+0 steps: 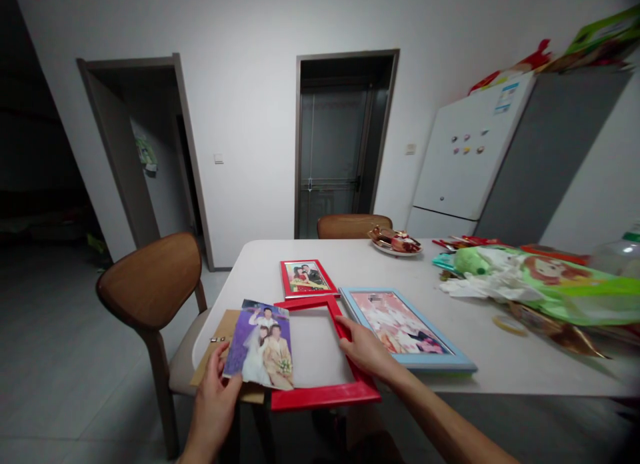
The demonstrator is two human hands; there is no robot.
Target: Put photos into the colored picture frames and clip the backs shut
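Observation:
A photo print (263, 351) with a purple background is pinched at its lower left corner by my left hand (215, 397). Beneath it lies a brown backing board (227, 327) with a metal clip. My right hand (363, 344) grips the right side of an empty red frame (327, 396), whose left side the photo partly covers. Behind the empty frame lies a smaller red frame (306, 278) with a picture in it. To the right of my right hand rests a light blue frame (435, 363) holding a pink-toned picture.
The white table (265, 257) carries a plate of items (397, 243) at the back, plus a tape roll (509, 325) and green packaging (560, 291) at the right. Wooden chairs stand at the left (150, 284) and behind (355, 225). A fridge (470, 151) is at the back right.

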